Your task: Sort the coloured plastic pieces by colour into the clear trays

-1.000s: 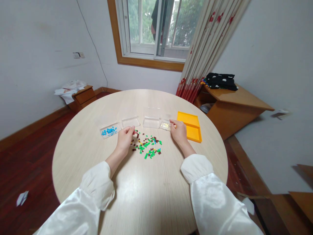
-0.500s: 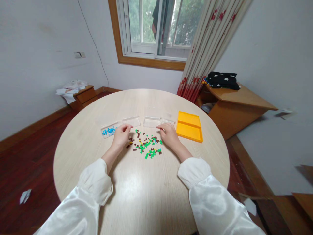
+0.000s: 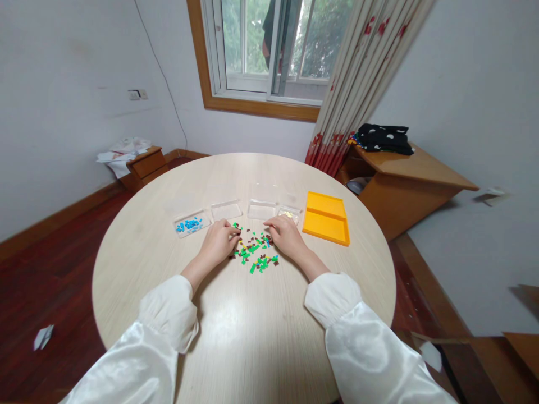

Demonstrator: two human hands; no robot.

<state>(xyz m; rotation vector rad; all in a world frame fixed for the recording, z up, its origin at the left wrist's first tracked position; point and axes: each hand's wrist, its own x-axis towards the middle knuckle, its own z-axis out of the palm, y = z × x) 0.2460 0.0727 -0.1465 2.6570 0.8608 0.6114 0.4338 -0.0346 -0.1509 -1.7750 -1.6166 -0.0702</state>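
A loose pile of small toy building bricks [image 3: 254, 247], mostly green and dark brown with a few yellow and blue, lies in the middle of the round table. My left hand [image 3: 217, 242] is at the pile's left edge, thumb and fingertips drawn together beside some dark brown bricks. What it pinches is too small to make out. Over the pile's upper right edge hovers my right hand [image 3: 288, 238], its index finger stretched out to the left. I see nothing held in it. Behind my hands stand clear plastic boxes, one with blue bricks [image 3: 189, 224] and one with pale yellow bricks [image 3: 288, 214].
Two more clear boxes, a left one [image 3: 226, 210] and a right one [image 3: 261, 209], stand between those with bricks. A yellow two-part case [image 3: 326, 226] lies unfolded at the right. Beyond the table [image 3: 252, 336] are a wooden desk [image 3: 404, 179] with dark cloth and a window.
My left hand has moved right, onto the pile's left edge. My right hand has drawn slightly back and left, uncovering the pale yellow bricks in the right-hand box.
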